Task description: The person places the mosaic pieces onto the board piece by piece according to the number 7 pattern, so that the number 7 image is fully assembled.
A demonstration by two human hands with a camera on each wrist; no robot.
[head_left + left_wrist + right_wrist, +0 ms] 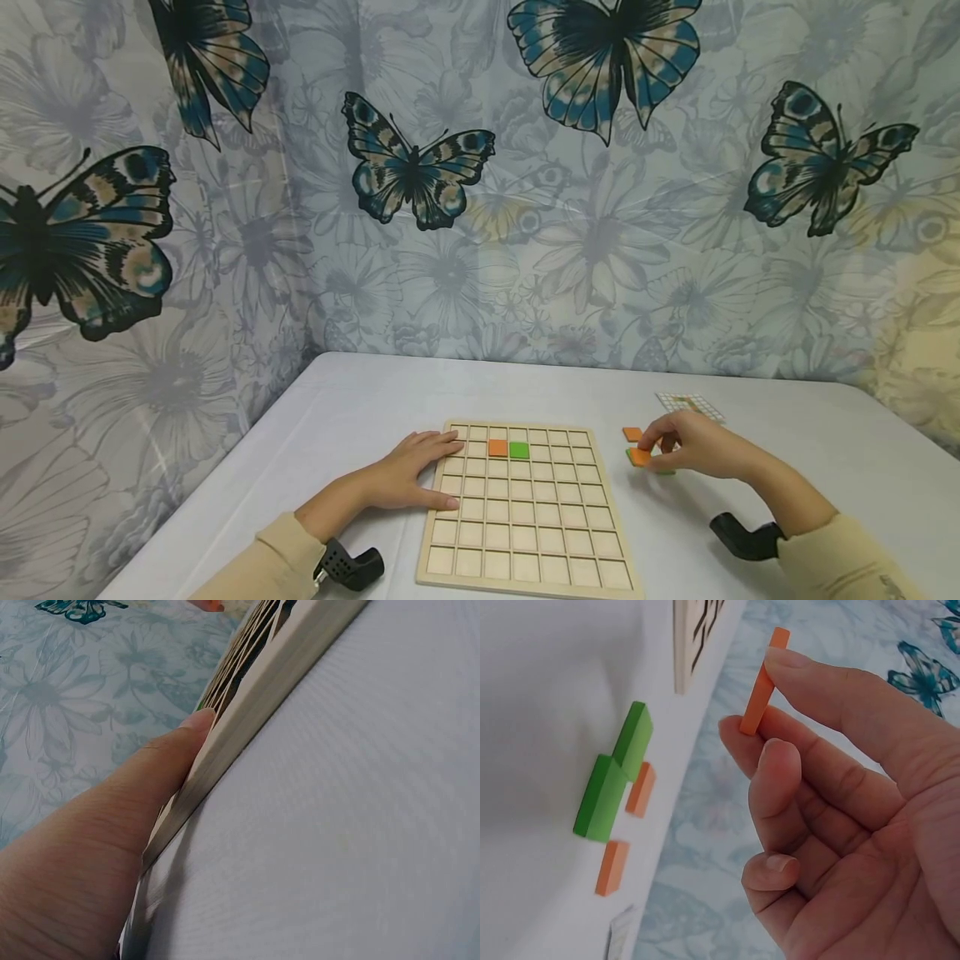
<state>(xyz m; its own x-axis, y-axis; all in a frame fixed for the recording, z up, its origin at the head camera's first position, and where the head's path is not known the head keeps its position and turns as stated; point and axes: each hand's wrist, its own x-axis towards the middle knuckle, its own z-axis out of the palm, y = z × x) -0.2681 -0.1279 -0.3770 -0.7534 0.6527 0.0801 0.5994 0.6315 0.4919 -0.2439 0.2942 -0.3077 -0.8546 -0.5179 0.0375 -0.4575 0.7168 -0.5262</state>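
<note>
A wooden grid board point(525, 492) lies on the table, with an orange tile point(498, 448) and a green tile point(519, 450) side by side in its second row. My left hand point(408, 473) rests on the board's left edge, fingers and thumb spread over the rim. Right of the board, my right hand point(701, 444) pinches an orange square tile point(763, 686) between thumb and fingertip, raised off the table. Under and beside it lie two green tiles point(602, 796) and two more orange tiles point(611, 868), partly hidden by the hand in the head view.
A small card with a printed grid point(686, 404) lies behind my right hand. The white tablecloth point(390, 392) reaches back to a wall covering with butterflies. Black wrist devices point(746, 536) sit below both hands.
</note>
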